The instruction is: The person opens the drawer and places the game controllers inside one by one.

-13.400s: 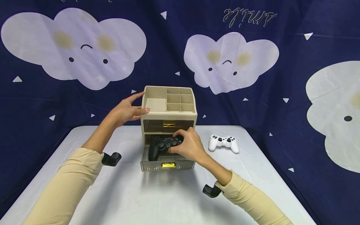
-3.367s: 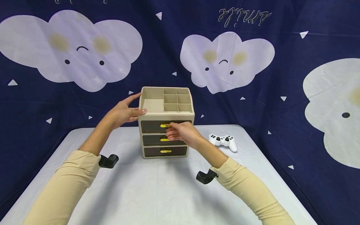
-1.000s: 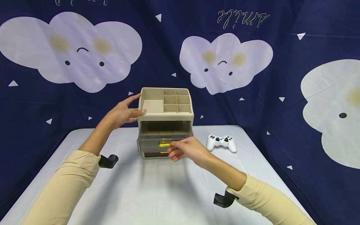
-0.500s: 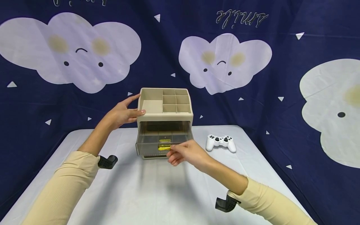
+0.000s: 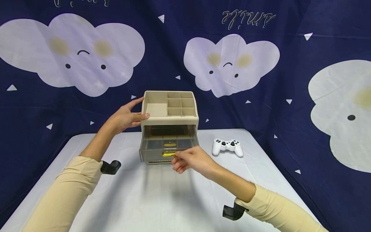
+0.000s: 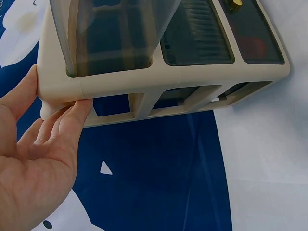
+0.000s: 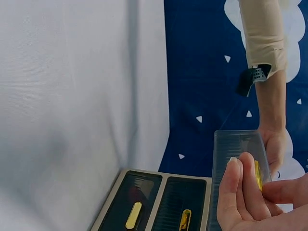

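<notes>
A cream desktop drawer organizer [image 5: 170, 120] has its smoky clear top drawer [image 5: 152, 155] pulled out, with nothing seen inside. My right hand [image 5: 192, 159] pinches this drawer's gold handle [image 5: 167, 154] between thumb and fingers; the right wrist view shows the handle [image 7: 258, 175] between them. At the organizer's upper left edge, my left hand [image 5: 124, 119] grips the frame, thumb on the top front rim. The left wrist view shows the fingers against the side of the organizer [image 6: 115, 83]. The two lower drawers are closed; a dim red shape [image 6: 252, 47] shows through the bottom one.
A white game controller [image 5: 227, 147] lies on the white-covered table [image 5: 168, 209], right of the organizer. Behind the table hangs a dark blue curtain [image 5: 165, 48] with cloud prints. The organizer's top holds an open tray [image 5: 156, 110] and several small compartments.
Earlier my right hand held a black game controller in a lower drawer, now closed, controller out of sight. Since then my right hand has drawn the top drawer out; my left hand keeps its grip.
</notes>
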A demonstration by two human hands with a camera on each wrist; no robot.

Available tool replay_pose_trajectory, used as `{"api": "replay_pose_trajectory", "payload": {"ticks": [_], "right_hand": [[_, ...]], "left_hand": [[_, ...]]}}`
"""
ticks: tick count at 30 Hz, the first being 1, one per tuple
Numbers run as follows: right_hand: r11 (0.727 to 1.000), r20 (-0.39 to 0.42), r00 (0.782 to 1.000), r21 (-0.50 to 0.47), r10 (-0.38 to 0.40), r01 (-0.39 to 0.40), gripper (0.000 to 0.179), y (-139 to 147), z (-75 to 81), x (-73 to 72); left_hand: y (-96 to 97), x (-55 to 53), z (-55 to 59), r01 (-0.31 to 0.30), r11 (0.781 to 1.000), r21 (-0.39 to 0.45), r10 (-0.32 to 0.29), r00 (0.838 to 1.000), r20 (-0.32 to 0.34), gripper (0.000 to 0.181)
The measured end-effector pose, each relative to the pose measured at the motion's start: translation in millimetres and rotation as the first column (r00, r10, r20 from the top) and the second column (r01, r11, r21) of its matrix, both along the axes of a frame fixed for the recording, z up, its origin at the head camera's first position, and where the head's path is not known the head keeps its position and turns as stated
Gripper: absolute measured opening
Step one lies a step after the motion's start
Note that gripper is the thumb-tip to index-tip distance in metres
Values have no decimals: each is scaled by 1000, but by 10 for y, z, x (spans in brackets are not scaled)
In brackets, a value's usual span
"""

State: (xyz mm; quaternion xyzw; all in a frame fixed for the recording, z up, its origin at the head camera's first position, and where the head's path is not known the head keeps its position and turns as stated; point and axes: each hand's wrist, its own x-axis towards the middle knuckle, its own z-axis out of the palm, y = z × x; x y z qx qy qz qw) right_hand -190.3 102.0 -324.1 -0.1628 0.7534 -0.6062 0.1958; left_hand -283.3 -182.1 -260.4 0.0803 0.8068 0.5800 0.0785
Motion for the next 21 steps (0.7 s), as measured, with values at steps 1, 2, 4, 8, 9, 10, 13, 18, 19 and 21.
{"api": "replay_pose_trajectory", "payload": {"ticks": [1,2,4,8,9,10,13,18,19,21], "right_hand": [[1000,2,1000,1,3,-3,33,3,3,-2],[1000,4,1000,4,7,-7,34,7,7,-4],[1000,10,1000,18,20,-20,34,21,20,-10],[995,17,998,82,60,-62,38,74,63,-28],[992,16,997,100,72,-73,39,91,79,-33],[989,15,996,119,83,-84,40,111,99,-38],[980,1,993,160,119,-118,41,167,166,-54],[968,-32,984,189,176,-167,40,257,325,-81],[968,-39,984,188,175,-165,40,274,362,-84],[972,-57,985,185,160,-147,39,307,435,-94]], "left_hand": [[-1,1,0,0,1000,0,0,1000,-1,91],[-3,2,1,-1,1000,0,1,1000,0,91],[-5,1,0,1,1000,-4,-1,1000,-3,91],[-7,-8,-3,1,1000,-9,-1,1000,-7,91],[-6,-7,-3,-1,1000,-11,1,1000,-8,91],[-4,-6,-3,-3,1000,-11,3,1000,-7,92],[0,-2,-3,-9,1000,-9,9,1000,-5,92],[-3,-7,-4,-11,1000,-2,11,1000,-6,92],[-3,-8,-4,-12,1000,1,12,1000,-6,92],[-2,-7,-4,-12,1000,3,12,1000,-6,92]]}}
